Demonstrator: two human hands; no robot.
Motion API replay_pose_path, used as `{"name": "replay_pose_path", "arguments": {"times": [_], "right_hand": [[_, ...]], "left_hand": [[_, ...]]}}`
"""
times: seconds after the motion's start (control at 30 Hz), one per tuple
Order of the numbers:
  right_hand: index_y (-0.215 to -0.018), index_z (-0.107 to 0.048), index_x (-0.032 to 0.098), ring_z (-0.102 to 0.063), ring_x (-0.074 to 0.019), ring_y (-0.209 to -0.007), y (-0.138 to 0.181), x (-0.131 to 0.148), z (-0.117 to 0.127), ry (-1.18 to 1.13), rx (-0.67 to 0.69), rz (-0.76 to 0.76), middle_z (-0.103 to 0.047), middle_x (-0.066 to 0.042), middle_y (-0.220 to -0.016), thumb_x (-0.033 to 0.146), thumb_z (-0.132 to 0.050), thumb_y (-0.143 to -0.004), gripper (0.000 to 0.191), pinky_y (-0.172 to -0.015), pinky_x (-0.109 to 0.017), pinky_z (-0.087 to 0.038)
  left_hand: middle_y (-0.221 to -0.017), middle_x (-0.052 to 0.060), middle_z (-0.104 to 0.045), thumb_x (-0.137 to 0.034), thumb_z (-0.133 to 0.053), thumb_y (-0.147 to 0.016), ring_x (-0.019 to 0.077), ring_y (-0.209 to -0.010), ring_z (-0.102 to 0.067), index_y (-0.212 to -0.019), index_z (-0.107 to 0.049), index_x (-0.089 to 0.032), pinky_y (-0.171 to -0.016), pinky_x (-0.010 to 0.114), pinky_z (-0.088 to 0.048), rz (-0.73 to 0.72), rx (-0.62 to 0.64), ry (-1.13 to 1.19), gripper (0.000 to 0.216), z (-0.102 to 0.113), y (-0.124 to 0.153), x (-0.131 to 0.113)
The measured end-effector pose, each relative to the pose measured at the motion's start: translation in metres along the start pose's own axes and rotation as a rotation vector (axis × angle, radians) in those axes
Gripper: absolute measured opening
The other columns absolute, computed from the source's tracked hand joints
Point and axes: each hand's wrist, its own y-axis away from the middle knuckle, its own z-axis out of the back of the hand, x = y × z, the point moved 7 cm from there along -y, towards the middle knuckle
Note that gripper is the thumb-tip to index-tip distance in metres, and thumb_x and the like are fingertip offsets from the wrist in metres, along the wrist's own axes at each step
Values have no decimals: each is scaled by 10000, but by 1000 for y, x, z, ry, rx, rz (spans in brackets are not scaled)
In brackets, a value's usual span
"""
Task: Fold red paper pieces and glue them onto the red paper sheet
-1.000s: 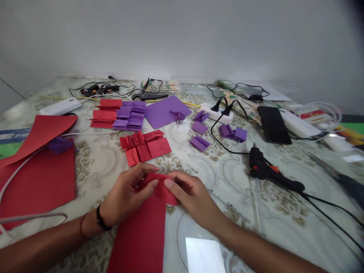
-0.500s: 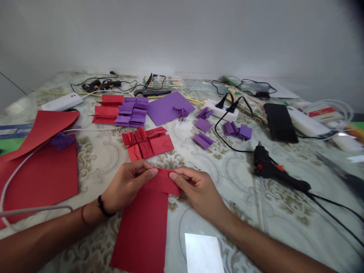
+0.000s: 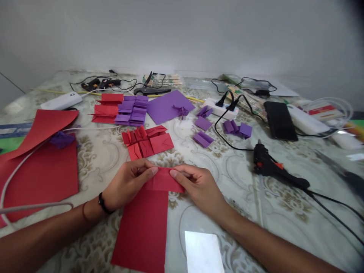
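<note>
Between my two hands is a small piece of red paper (image 3: 166,182), its top edge pinched at both ends. My left hand (image 3: 133,182) closes on its left end with thumb and fingers; my right hand (image 3: 197,185) pinches it towards the right end. Under it lies a long red paper strip (image 3: 143,231), flat on the table. Just beyond my hands sit folded red paper pieces (image 3: 148,142) joined in a block. Farther back, more folded red pieces (image 3: 105,113) stand against a block of folded purple pieces (image 3: 132,110).
Large red sheets (image 3: 42,182) lie left under a white cable. A black glue gun (image 3: 267,163) rests at right with its cord, near scissors (image 3: 341,170) and a phone (image 3: 280,121). Behind are a purple sheet (image 3: 165,108), loose purple folds (image 3: 203,139) and a power strip (image 3: 218,108).
The small red paper between my hands has tilted slightly, its lower right corner now a little farther right and up. Both hands keep their pinch in nearly the same place.
</note>
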Motion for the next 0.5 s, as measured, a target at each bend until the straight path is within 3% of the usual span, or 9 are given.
{"name": "replay_pose_path", "arguments": {"times": [0.23,0.5], "right_hand": [[-893,-740,180,-485,-111,-522,0,5,-3,2,26,16,-601,24,-609,425,-670,-900,255,-481,-228,-386],[-830,-742,185,-552,-119,-577,2,11,-4,49,34,87,-667,11,-655,362,-668,-914,209,-546,-236,-426]], "left_hand": [[-711,5,-649,-369,-607,-958,121,-649,-539,-847,-725,-142,-574,209,-404,-32,-12,-39,278,3,1,-3],[-722,24,-693,-405,-670,-914,132,-630,-576,-859,-756,-143,-565,222,-414,-21,38,-139,281,-3,-1,1]]}}
